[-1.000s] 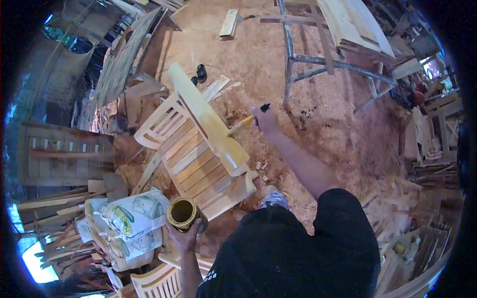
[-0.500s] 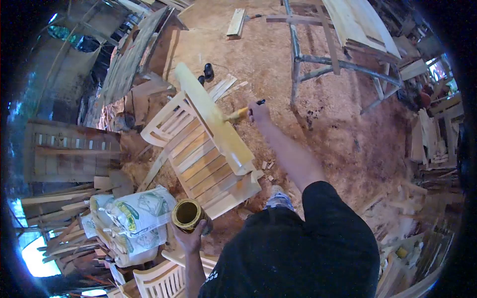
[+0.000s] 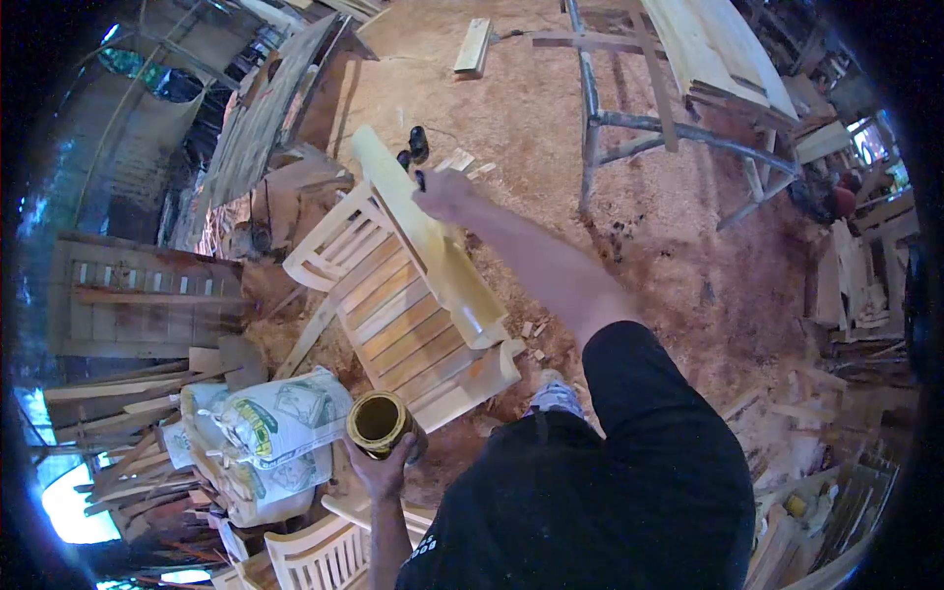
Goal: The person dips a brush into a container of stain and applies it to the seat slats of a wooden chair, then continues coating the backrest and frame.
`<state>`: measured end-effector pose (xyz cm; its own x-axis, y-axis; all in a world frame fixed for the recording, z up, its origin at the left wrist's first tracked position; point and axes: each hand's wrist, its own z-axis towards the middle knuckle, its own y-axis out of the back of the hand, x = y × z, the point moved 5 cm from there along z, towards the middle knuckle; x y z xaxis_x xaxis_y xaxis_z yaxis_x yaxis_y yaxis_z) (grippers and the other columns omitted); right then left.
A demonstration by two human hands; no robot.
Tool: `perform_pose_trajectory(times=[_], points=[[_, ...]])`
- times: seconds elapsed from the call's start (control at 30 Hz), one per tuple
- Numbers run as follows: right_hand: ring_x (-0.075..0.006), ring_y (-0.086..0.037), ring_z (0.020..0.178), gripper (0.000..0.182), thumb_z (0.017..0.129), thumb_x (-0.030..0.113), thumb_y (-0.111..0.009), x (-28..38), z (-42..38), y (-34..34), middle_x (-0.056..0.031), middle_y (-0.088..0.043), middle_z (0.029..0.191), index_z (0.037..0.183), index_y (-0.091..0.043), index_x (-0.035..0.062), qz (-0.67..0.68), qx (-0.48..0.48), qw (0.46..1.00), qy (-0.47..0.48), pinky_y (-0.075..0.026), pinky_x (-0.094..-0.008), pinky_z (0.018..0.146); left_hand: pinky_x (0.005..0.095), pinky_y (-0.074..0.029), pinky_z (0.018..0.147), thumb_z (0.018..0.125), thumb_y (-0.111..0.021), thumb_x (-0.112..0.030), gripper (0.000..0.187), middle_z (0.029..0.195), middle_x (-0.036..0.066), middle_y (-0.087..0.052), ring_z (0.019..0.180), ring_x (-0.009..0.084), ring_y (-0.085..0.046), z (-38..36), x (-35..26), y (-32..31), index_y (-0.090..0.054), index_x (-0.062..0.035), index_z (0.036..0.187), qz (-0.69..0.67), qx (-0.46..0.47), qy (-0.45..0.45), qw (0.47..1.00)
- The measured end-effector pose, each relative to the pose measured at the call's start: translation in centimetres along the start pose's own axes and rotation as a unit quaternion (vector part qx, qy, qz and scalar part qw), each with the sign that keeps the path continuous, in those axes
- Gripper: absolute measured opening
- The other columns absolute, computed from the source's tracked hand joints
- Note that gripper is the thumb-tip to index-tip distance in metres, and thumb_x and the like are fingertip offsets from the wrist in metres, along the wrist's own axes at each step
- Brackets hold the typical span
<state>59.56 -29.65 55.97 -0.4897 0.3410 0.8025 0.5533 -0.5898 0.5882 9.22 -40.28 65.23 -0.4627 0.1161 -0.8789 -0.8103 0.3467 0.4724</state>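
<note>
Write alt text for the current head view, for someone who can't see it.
A person's right hand, holding a dark-tipped tool, mostly hidden, is at the edge of a broad pale board along a slatted wooden seat. The left hand holds a round, open-topped, yellowish-brown can; white printed sacks lie to its left.

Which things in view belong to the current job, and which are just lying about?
Likely in the job:
open can, in left hand
brush, mostly hidden by right hand
slatted wooden chair

Apparently just lying about:
printed sacks
loose board
scrap wood pile
</note>
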Motion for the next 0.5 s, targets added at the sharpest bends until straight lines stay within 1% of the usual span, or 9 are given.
perform_pose_trajectory(times=[0.03,0.13,0.2,0.23,0.27,0.37,0.4,0.47,0.5], points=[[-0.0406,-0.073,0.092,0.043,0.091,0.039,-0.057,3.1,-0.8,1.9,-0.0276,-0.073,0.092,0.104,-0.070,0.0001,-0.066,-0.012,0.997,0.026,-0.057,-0.0523,0.087,0.0401,-0.050,0.103,0.065,-0.098,-0.017,0.092,0.129,0.013,-0.061,0.118,0.0259,-0.061,0.0,-0.1,0.0,-0.049,-0.0009,0.141,-0.002,-0.002,-0.002,1.000],[-0.0399,-0.074,0.086,0.047,0.093,0.043,-0.058,5.4,-0.9,3.6,-0.0244,-0.074,0.088,0.105,-0.069,-0.0009,0.006,-0.057,0.998,0.004,-0.060,-0.0498,0.082,0.0395,-0.050,0.103,0.065,-0.097,-0.016,0.091,0.129,0.012,-0.061,0.118,0.0252,-0.061,0.0,-0.1,0.0,-0.049,-0.0011,0.141,-0.017,0.001,-0.011,1.000],[-0.0386,-0.074,0.083,0.047,0.093,0.044,-0.062,4.8,-3.1,6.1,-0.0220,-0.074,0.086,0.103,-0.069,-0.0015,0.187,-0.079,0.976,-0.077,-0.061,-0.0475,0.080,0.0390,-0.050,0.103,0.065,-0.097,-0.015,0.090,0.128,0.012,-0.061,0.117,0.0246,-0.062,-0.1,-0.3,-0.1,-0.049,-0.0008,0.140,-0.026,0.004,-0.017,1.000],[-0.0380,-0.074,0.082,0.047,0.093,0.044,-0.065,4.1,-4.1,7.0,-0.0208,-0.074,0.085,0.103,-0.068,-0.0018,0.276,-0.088,0.950,-0.116,-0.061,-0.0463,0.078,0.0387,-0.050,0.103,0.066,-0.097,-0.015,0.089,0.128,0.012,-0.062,0.117,0.0243,-0.062,-0.1,-0.5,-0.1,-0.049,-0.0006,0.140,-0.029,0.005,-0.020,0.999],[-0.0298,-0.075,0.072,0.045,0.090,0.043,-0.073,0.8,-3.9,4.8,-0.0169,-0.073,0.077,0.098,-0.068,-0.0011,0.302,-0.118,0.937,-0.127,-0.061,-0.0421,0.068,0.0385,-0.050,0.102,0.066,-0.097,-0.014,0.089,0.128,0.012,-0.062,0.117,0.0241,-0.062,-0.1,-0.7,-0.2,-0.049,-0.0004,0.140,-0.039,0.005,-0.023,0.999],[-0.0235,-0.070,0.061,0.038,0.090,0.037,-0.076,-6.6,-7.4,0.9,-0.0116,-0.069,0.068,0.095,-0.067,0.0001,0.195,-0.187,0.960,-0.070,-0.057,-0.0394,0.058,0.0380,-0.050,0.103,0.066,-0.096,-0.013,0.088,0.127,0.012,-0.063,0.116,0.0236,-0.062,-0.2,-1.3,-0.5,-0.049,0.0001,0.140,-0.057,0.004,-0.025,0.998],[-0.0231,-0.069,0.059,0.039,0.089,0.038,-0.076,-5.9,-11.0,2.4,-0.0104,-0.068,0.065,0.095,-0.067,0.0007,0.198,-0.185,0.961,-0.050,-0.056,-0.0390,0.056,0.0380,-0.050,0.103,0.066,-0.096,-0.013,0.089,0.127,0.012,-0.063,0.116,0.0236,-0.062,-0.1,-1.3,-0.5,-0.049,0.0002,0.140,-0.057,0.006,-0.024,0.998],[-0.0242,-0.066,0.060,0.036,0.089,0.036,-0.075,-6.0,-15.1,3.3,-0.0106,-0.067,0.064,0.088,-0.066,0.0004,0.351,-0.160,0.915,-0.118,-0.053,-0.0405,0.058,0.0380,-0.050,0.103,0.066,-0.096,-0.012,0.089,0.126,0.012,-0.063,0.116,0.0237,-0.063,0.0,-0.9,-0.6,-0.049,0.0003,0.140,-0.053,0.005,-0.024,0.998],[-0.0209,-0.065,0.058,0.034,0.091,0.035,-0.073,-7.0,-16.0,4.3,-0.0086,-0.066,0.063,0.087,-0.066,0.0013,0.301,-0.178,0.929,-0.123,-0.052,-0.0377,0.055,0.0381,-0.050,0.103,0.066,-0.096,-0.012,0.090,0.126,0.012,-0.063,0.116,0.0238,-0.063,0.1,-0.3,-0.6,-0.048,0.0003,0.141,-0.046,0.005,-0.025,0.999]])
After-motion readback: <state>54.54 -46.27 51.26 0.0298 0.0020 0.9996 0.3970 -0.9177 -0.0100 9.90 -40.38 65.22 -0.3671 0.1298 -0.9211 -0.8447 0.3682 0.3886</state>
